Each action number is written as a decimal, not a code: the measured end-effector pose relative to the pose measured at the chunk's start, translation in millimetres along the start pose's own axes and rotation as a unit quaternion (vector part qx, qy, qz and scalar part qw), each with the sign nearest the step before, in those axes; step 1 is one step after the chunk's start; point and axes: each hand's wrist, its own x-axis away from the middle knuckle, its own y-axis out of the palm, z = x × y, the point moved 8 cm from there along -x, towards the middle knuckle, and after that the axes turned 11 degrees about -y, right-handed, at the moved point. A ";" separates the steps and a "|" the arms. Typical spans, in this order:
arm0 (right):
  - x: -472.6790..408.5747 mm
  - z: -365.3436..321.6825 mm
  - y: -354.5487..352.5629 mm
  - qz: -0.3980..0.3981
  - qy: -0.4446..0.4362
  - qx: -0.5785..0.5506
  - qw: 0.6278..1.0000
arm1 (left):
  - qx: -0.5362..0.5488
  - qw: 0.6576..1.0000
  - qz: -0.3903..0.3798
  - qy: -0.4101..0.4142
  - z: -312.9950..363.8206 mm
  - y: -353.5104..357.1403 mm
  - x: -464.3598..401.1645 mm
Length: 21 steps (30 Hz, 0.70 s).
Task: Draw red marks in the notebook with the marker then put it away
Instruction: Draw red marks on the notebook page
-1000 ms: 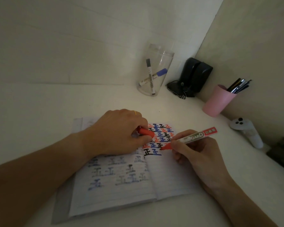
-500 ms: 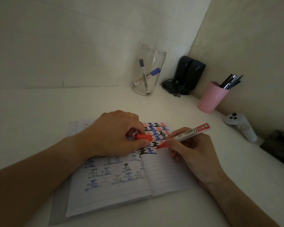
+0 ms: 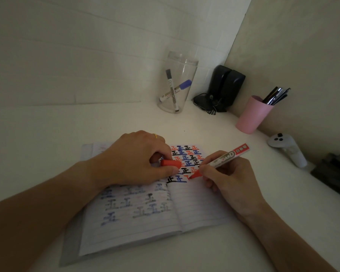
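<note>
An open lined notebook (image 3: 200, 205) lies on the white desk, its right page covered at the top with red, blue and black marks. My right hand (image 3: 230, 179) grips a red whiteboard marker (image 3: 228, 155), the red tip touching the page beside the lowest row of marks. My left hand (image 3: 137, 160) rests on the left page and pinches the marker's red cap (image 3: 170, 163) between thumb and fingers.
A clear glass (image 3: 178, 83) with two markers stands at the back. Right of it sit a black device (image 3: 224, 87) with cables, a pink cup (image 3: 251, 114) of pens, a white controller (image 3: 287, 150) and a dark object (image 3: 334, 173) at the right edge.
The marker tip has shifted slightly left and down along the lowest row of marks, and a short red stroke shows at the tip. The left hand stays put with the cap.
</note>
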 end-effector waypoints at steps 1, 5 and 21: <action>-0.1 -0.1 -0.7 0.004 0.000 0.000 1.000 | 0.003 1.000 -0.001 0.002 0.1 0.0 0.2; 1.0 -4.6 1.0 -0.011 -0.010 -0.033 0.999 | 0.005 1.000 -0.001 0.004 0.5 -0.3 -0.1; 2.5 -11.1 7.8 -0.049 -0.025 -0.013 0.998 | 0.000 1.000 -0.007 0.008 0.8 1.3 -1.1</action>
